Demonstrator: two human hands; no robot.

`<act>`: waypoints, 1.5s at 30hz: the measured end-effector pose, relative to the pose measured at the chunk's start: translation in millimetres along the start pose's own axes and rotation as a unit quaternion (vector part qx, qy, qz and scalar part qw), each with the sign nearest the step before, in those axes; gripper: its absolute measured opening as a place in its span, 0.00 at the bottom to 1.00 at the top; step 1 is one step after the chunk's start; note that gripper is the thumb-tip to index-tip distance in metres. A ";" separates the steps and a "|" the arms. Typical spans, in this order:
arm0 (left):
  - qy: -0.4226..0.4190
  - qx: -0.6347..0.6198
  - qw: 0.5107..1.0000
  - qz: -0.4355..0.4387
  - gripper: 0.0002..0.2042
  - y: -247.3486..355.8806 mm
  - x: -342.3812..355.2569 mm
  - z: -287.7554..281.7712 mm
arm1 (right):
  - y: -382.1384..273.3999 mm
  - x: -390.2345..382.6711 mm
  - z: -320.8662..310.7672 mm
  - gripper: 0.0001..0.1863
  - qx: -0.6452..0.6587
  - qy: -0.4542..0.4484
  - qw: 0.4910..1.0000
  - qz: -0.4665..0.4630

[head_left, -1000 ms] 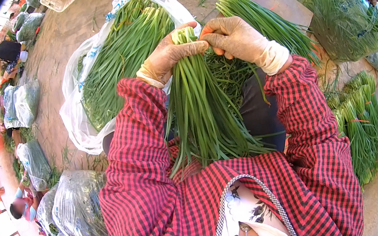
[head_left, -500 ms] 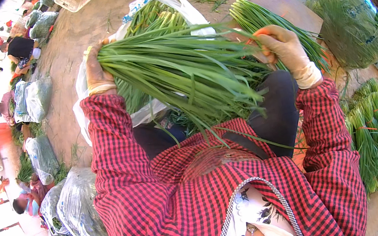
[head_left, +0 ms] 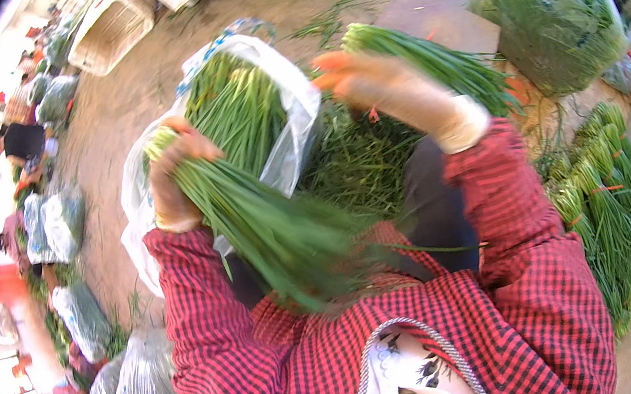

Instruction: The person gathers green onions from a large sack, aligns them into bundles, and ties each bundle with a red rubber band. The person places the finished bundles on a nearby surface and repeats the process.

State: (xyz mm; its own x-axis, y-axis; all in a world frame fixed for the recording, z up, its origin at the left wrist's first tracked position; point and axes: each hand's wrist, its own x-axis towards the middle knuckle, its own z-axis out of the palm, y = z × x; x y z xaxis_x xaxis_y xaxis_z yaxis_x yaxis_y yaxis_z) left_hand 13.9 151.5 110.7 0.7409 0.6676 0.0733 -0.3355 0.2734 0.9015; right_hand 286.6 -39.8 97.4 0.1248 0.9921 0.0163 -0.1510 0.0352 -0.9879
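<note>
Floor (head_left: 135,102): bare dirt, outdoor market | bags (head_left: 65,228) along left edge | left hand (head_left: 172,178) grips chives (head_left: 254,223) | right hand (head_left: 389,90) blurred, grip unclear

A bunch of long green chives (head_left: 254,223), pale at the stem ends, slants from upper left down to lower right, stems gathered tight at the top, leaf tips fanning out and blurred low over the red checked lap
</note>
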 end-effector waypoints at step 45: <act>-0.123 0.661 0.691 -0.264 0.19 -250.7 191.6 108.3 | 112.4 120.0 -210.3 0.72 -0.361 0.088 0.898 0.235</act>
State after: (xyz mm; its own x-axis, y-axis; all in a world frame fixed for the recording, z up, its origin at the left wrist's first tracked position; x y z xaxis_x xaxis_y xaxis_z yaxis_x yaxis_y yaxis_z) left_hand 302.9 135.8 -55.1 0.6881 0.5338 -0.4916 0.7243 -0.5470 0.4198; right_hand 490.9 57.8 -44.1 0.3758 0.8399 -0.3915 0.4404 -0.5336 -0.7220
